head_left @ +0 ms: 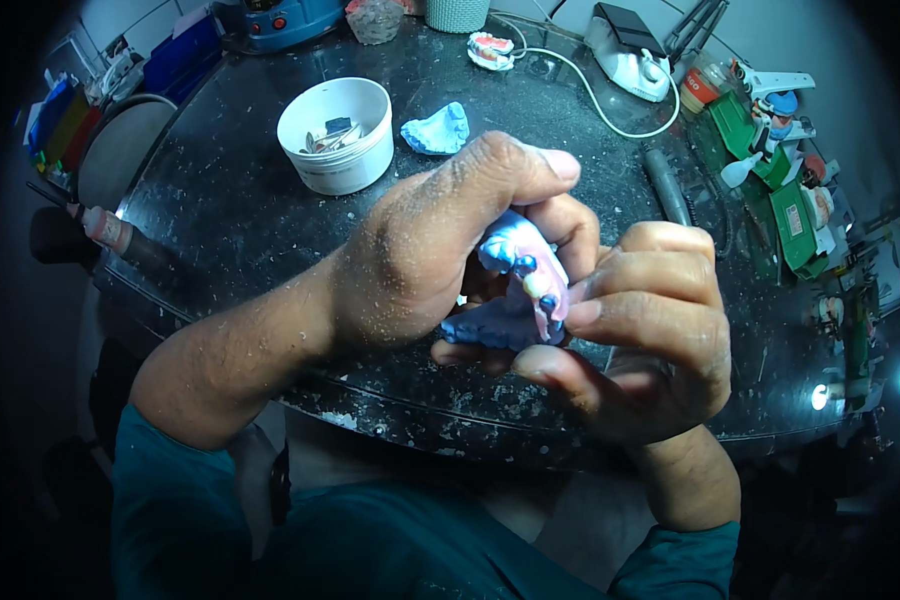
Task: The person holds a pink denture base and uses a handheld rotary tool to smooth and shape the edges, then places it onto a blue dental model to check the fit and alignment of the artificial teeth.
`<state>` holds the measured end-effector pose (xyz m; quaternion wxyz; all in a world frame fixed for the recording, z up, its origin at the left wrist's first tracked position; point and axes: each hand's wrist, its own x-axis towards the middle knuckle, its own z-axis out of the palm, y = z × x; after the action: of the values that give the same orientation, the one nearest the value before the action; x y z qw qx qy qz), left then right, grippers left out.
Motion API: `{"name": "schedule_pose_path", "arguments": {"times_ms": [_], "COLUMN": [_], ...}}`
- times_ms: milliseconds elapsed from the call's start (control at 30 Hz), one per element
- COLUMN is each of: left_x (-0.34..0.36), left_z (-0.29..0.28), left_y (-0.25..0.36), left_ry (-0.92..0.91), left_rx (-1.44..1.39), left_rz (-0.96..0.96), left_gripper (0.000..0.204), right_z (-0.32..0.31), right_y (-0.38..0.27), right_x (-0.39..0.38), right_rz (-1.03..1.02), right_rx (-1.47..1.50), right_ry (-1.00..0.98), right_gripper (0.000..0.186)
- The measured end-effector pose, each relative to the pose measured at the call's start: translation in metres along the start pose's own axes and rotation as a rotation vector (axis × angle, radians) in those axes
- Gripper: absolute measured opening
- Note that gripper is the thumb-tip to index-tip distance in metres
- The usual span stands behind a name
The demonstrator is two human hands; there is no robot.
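Note:
A blue dental cast [485, 328] is held up over the near part of the bench, tilted so its tooth row shows. Pink material [545, 258] lines its arch, with several dark blue teeth and one pale yellowish tooth along it. My left hand [405, 250], dusted with white powder, is wrapped round the cast from the left. On the other side, the curled fingers and thumb of my right hand [660, 325] grip the cast's right edge. My left palm covers part of the cast.
Beyond my hands stand a white tub [338, 170] with small metal pieces and a loose blue cast piece [437, 130]. Farther back are a pink-and-white dental model [491, 50] and a corded white device [635, 75]. A grey handpiece [667, 187] and green articulator-like holders [795, 225] lie right.

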<state>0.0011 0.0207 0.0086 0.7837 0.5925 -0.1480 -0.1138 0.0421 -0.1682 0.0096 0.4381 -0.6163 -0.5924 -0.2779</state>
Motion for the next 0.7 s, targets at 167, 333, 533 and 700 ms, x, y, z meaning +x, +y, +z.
{"name": "schedule_pose_path", "arguments": {"times_ms": [167, 333, 533, 700], "left_x": [0.0043, 0.0003, -0.0018, -0.0023], "left_z": [0.0006, 0.0025, 0.0037, 0.0041], "left_y": [-0.0022, 0.0, 0.001, 0.0031], "left_ry": [0.026, 0.069, 0.103, 0.118], "left_rx": [0.047, 0.116, 0.185, 0.219], "left_rz": [0.021, 0.051, 0.076, 0.086], "left_gripper": [0.049, 0.049, 0.049, 0.048], "right_z": [-0.0017, -0.0036, -0.0038, -0.0033], "right_y": [0.0031, 0.0068, 0.0073, 0.0076], "right_x": [-0.0023, -0.0025, -0.0035, -0.0041], "right_rz": [0.014, 0.014, 0.037, 0.033], "right_rx": [-0.012, -0.009, 0.004, 0.002], "right_ry": [-0.016, -0.041, -0.056, -0.048], "right_gripper": [0.041, 0.041, 0.042, 0.043]}}
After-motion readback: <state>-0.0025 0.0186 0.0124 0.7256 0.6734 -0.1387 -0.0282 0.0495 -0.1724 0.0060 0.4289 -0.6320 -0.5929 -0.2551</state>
